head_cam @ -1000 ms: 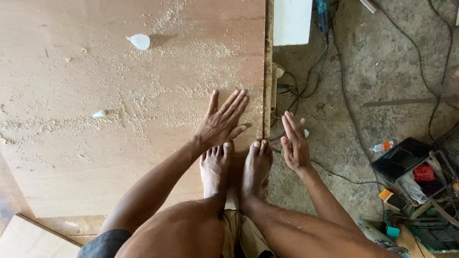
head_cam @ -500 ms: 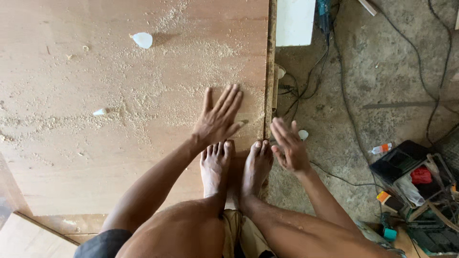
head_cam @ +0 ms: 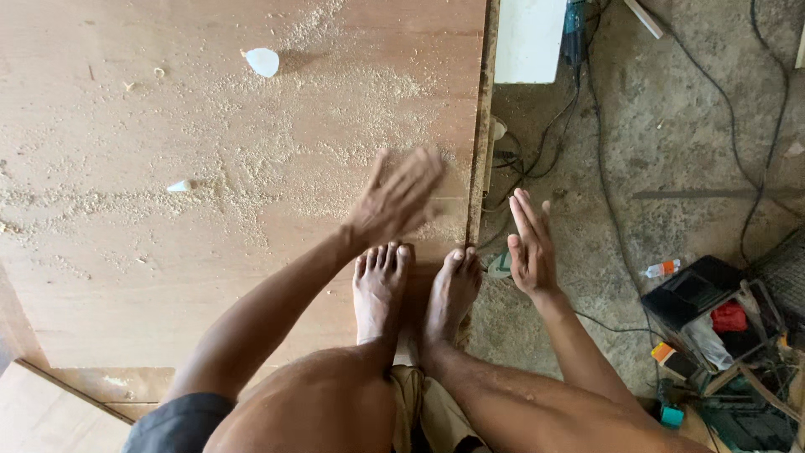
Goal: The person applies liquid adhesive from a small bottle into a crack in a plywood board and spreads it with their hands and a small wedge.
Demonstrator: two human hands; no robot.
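A large plywood sheet (head_cam: pixel 168 210) lies flat on the floor, dusted with sawdust (head_cam: pixel 277 143). My left hand (head_cam: pixel 398 197) is blurred with motion, fingers spread, over the sawdust near the sheet's right edge. My right hand (head_cam: pixel 530 243) is held flat with fingers together, just past that edge over the concrete floor. Neither hand holds anything. My bare feet (head_cam: pixel 415 289) rest on the sheet's near right corner, below both hands.
Two white scraps (head_cam: pixel 262 60) lie on the sheet. A white board (head_cam: pixel 528 38) and a power tool (head_cam: pixel 574 33) sit beyond the edge. Black cables (head_cam: pixel 604 168) run across the concrete floor (head_cam: pixel 671 126). A cluttered toolbox (head_cam: pixel 721 327) stands at the right.
My left hand swept up and right across the sawdust and is now blurred. My right hand opened out flat and shifted slightly outward from the sheet's edge.
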